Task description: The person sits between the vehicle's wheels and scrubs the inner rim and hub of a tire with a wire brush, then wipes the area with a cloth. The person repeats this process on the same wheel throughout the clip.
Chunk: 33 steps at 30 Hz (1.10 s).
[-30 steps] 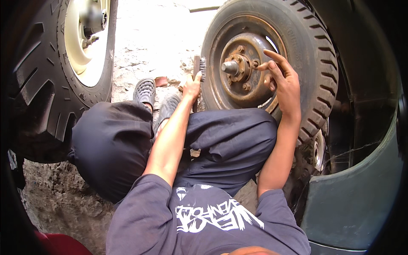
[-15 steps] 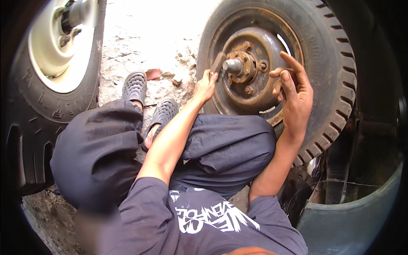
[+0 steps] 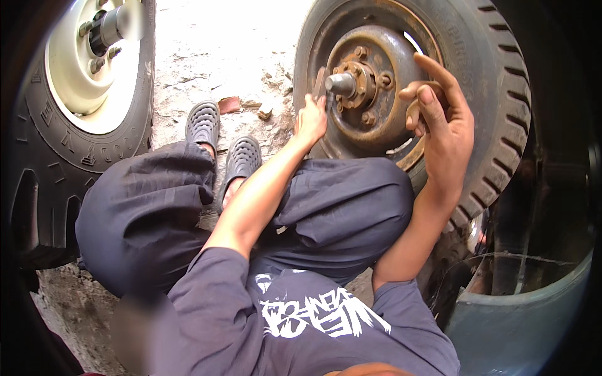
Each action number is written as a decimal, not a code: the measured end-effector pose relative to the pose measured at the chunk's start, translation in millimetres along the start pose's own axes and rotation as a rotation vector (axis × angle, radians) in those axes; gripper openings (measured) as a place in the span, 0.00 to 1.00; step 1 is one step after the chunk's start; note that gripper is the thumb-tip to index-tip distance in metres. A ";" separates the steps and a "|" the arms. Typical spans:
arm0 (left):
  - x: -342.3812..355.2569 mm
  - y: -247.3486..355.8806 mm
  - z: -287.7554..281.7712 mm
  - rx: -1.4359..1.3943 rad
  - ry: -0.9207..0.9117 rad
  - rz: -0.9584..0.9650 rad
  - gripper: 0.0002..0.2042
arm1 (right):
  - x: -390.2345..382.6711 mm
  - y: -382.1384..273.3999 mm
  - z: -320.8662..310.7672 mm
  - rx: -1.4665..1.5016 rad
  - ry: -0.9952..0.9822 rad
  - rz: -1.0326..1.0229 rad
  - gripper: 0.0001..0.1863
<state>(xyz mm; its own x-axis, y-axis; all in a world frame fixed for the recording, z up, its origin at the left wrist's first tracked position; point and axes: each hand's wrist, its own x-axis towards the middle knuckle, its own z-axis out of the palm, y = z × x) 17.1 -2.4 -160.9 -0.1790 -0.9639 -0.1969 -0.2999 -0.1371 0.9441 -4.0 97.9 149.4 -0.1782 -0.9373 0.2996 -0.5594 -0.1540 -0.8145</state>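
In front of me stands a worn tyre (image 3: 467,81) on a rusty rim, with a bolted hub (image 3: 360,84) at its middle. A grey metal shaft end (image 3: 339,84) sticks out of the hub. My left hand (image 3: 311,119) is closed around a flat, brownish, bar-like tool (image 3: 320,83), whose exact kind I cannot make out. The tool stands upright just left of the shaft end. My right hand (image 3: 439,113) is raised in front of the tyre, to the right of the hub. Its index finger and thumb are stretched apart, the other fingers bent, and nothing shows in it.
Another tyre (image 3: 94,147) with a cream rim (image 3: 72,88) stands at the left. A reddish fragment (image 3: 229,104) and a small stone (image 3: 264,111) lie on rough ground beside my grey clogs (image 3: 242,156). A curved grey-green panel (image 3: 520,313) borders the lower right.
The hub and tyres sit higher in the view as it shifts. My left hand keeps the tool beside the shaft, now more upright. My right hand stays raised in a similar pose.
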 end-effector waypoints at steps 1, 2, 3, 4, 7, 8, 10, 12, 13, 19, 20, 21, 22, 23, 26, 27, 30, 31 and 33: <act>-2.2 -1.8 -3.6 0.026 -0.021 0.023 0.22 | -1.4 -1.9 -0.6 0.004 -0.022 -0.009 0.24; -4.4 -4.9 -9.1 0.053 -0.041 0.045 0.22 | -1.5 0.9 -0.3 0.036 -0.022 -0.010 0.24; -10.5 -8.6 -13.5 0.071 -0.064 0.062 0.22 | -1.4 2.3 -1.0 0.061 -0.027 -0.007 0.24; -21.7 -20.7 -20.6 0.053 -0.176 0.100 0.22 | -1.8 1.3 -4.2 0.080 -0.028 -0.012 0.24; -40.4 -76.0 -34.0 0.117 -0.245 0.257 0.22 | -0.8 0.8 -5.7 0.077 -0.029 -0.004 0.23; -39.9 -82.3 -35.7 0.122 -0.224 0.261 0.22 | 0.0 1.4 -6.9 0.067 -0.033 0.003 0.23; -46.9 -90.1 -32.2 0.105 -0.087 0.254 0.23 | -2.1 4.0 -5.7 0.078 -0.024 0.010 0.22; -41.8 -83.7 -29.8 0.059 -0.053 0.147 0.25 | -2.2 6.3 -4.5 0.076 -0.022 0.027 0.21; -35.3 -85.3 -25.9 0.051 -0.055 0.133 0.26 | -1.7 7.6 -3.6 0.068 -0.025 0.040 0.21; 35.8 -90.9 11.1 0.077 0.097 0.315 0.29 | -1.6 0.1 2.4 0.006 -0.065 0.078 0.22; 44.2 -70.9 10.7 0.092 0.055 0.301 0.30 | -3.0 2.4 0.4 -0.006 -0.060 0.086 0.23; 48.2 -62.3 10.3 0.110 0.016 0.286 0.30 | -4.0 3.4 -0.2 -0.013 -0.057 0.093 0.23; 47.5 -62.6 10.0 0.117 -0.001 0.292 0.30 | -4.1 4.2 0.5 -0.018 -0.070 0.102 0.23; 45.7 -63.4 7.2 0.124 -0.015 0.297 0.30 | -4.0 4.8 1.5 -0.021 -0.084 0.109 0.23; 9.8 -97.5 4.7 0.193 -0.095 0.318 0.29 | -2.9 3.4 3.4 -0.041 -0.113 0.138 0.22; -10.8 -111.5 3.7 0.208 -0.148 0.334 0.29 | -1.0 1.9 3.3 -0.046 -0.116 0.141 0.22; -32.8 -118.3 -13.6 0.195 -0.324 0.303 0.28 | -2.7 -1.7 0.3 -0.070 -0.130 0.160 0.23; -35.5 -114.5 -19.9 0.179 -0.386 0.281 0.27 | -3.8 -0.8 0.3 -0.049 -0.144 0.159 0.23; -27.8 -97.8 -25.3 0.295 -0.345 0.259 0.27 | -3.5 1.7 0.1 -0.007 -0.172 0.152 0.23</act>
<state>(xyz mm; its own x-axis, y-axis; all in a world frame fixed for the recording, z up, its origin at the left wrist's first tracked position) 75.1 32.0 -241.0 -0.5655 -0.8199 -0.0898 -0.4473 0.2134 0.8686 -4.3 100.9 146.9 -0.1206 -0.9891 0.0846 -0.5420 -0.0058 -0.8404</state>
